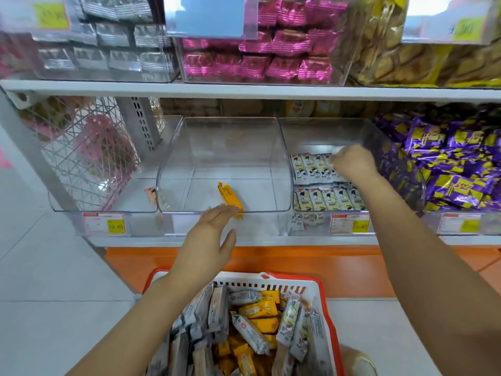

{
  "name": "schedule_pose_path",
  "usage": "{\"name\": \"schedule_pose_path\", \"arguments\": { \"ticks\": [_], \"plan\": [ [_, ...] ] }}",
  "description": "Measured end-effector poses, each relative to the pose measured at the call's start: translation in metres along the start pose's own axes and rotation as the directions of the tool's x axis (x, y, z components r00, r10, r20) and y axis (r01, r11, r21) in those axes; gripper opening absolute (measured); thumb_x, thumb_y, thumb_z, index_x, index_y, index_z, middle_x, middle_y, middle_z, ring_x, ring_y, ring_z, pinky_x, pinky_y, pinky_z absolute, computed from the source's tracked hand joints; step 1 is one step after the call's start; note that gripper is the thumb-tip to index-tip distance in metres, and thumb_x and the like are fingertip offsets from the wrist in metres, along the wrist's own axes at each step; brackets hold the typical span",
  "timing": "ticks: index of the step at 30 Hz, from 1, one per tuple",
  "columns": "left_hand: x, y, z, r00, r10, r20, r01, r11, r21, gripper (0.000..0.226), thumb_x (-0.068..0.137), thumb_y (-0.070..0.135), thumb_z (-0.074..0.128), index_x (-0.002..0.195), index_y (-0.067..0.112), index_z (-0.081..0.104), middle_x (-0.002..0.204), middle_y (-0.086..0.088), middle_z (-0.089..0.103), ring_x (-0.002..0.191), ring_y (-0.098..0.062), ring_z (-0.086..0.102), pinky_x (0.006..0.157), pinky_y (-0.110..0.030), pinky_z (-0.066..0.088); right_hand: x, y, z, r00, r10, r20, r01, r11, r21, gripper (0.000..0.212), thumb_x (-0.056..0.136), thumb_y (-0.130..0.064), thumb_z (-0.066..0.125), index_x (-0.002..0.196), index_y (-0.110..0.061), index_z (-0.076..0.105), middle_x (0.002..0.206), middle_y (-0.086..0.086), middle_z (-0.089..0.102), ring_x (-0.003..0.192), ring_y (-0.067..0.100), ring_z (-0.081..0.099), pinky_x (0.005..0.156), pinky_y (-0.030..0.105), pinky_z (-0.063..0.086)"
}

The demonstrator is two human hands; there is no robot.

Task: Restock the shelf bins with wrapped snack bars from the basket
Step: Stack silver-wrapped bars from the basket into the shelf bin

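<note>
Bar [230,197], one, yellow, in middle bin [244,156]

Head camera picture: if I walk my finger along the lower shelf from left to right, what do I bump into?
left clear bin → middle clear bin with one yellow snack bar inside → white snack bars → purple-wrapped snacks

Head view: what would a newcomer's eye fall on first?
The nearly bare clear bin mid-shelf, with one yellow bar at its front and the left hand stretched open toward it. Beside it, the right hand sits among rows of white bars; below, the red-rimmed basket brims with mixed bars.
</note>
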State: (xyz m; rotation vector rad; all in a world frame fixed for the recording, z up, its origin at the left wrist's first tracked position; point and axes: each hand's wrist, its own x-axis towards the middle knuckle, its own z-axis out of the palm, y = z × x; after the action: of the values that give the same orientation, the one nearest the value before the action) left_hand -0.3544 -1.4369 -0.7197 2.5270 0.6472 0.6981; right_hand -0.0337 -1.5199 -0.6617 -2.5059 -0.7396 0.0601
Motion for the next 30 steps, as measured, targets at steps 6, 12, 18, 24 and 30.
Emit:
{"name": "schedule_pose_path", "arguments": {
  "ticks": [6, 12, 18, 24, 30],
  "plan": [
    [-0.028, 0.000, -0.006, 1.000, -0.022, -0.009, 0.022, 0.999, -0.029, 0.013, 0.095, 0.016, 0.052, 0.096, 0.013, 0.065, 0.093, 0.004, 0.061, 0.084, -0.010, 0.056, 0.073, -0.022, 0.042, -0.106, -0.036, -0.024, 0.978, -0.208, 0.010, 0.201, 0.958, 0.207, 0.045, 0.094, -0.029, 0.056, 0.067, 0.008, 0.054, 0.067, 0.015, 0.042, 0.061, 0.022, 0.041, 0.051, 0.029, 0.030],
    [-0.066, -0.041, -0.002, 0.823, -0.367, 0.433, 0.197, 0.901, 0.387, 0.019, 0.096, 0.026, 0.046, 0.093, 0.016, 0.061, 0.100, -0.004, 0.065, 0.093, -0.022, 0.059, 0.077, -0.031, 0.048, -0.188, -0.041, 0.059, 0.791, -0.305, 0.530, 0.140, 0.934, 0.328, 0.036, 0.094, -0.035, 0.058, 0.074, -0.005, 0.063, 0.068, 0.004, 0.062, 0.063, 0.017, 0.058, 0.065, 0.029, 0.046],
    [-0.109, -0.067, 0.005, 0.418, -0.593, 0.688, 0.193, 0.798, 0.571, 0.034, 0.099, 0.027, 0.041, 0.122, 0.003, 0.049, 0.106, -0.007, 0.049, 0.091, -0.019, 0.052, 0.074, -0.027, 0.040, -0.241, -0.034, 0.184, 0.501, 0.013, 0.866, -0.101, 0.994, 0.044, 0.047, 0.094, -0.047, 0.053, 0.112, -0.005, 0.061, 0.079, 0.006, 0.059, 0.070, 0.016, 0.056, 0.071, 0.033, 0.049],
    [-0.116, -0.058, 0.010, 0.394, -0.581, 0.712, 0.251, 0.813, 0.525, 0.025, 0.097, 0.021, 0.043, 0.072, 0.014, 0.040, 0.069, 0.000, 0.038, 0.058, -0.012, 0.036, 0.050, -0.024, 0.028, -0.264, -0.043, 0.229, 0.491, 0.159, 0.857, -0.523, 0.840, 0.143, 0.070, 0.097, -0.039, 0.052, 0.149, -0.003, 0.023, 0.156, 0.009, 0.027, 0.136, 0.028, 0.038, 0.104, 0.034, 0.041],
    [-0.114, -0.052, 0.020, 0.364, -0.535, 0.763, 0.177, 0.844, 0.507, 0.039, 0.098, 0.027, 0.045, 0.063, 0.015, 0.035, 0.061, -0.002, 0.035, 0.051, -0.014, 0.030, 0.050, -0.026, 0.027, -0.265, -0.051, 0.234, 0.504, 0.242, 0.829, -0.691, 0.689, 0.219, 0.054, 0.096, -0.031, 0.054, 0.142, -0.006, 0.040, 0.148, 0.013, 0.039, 0.129, 0.032, 0.044, 0.101, 0.045, 0.046]
  ]
}}
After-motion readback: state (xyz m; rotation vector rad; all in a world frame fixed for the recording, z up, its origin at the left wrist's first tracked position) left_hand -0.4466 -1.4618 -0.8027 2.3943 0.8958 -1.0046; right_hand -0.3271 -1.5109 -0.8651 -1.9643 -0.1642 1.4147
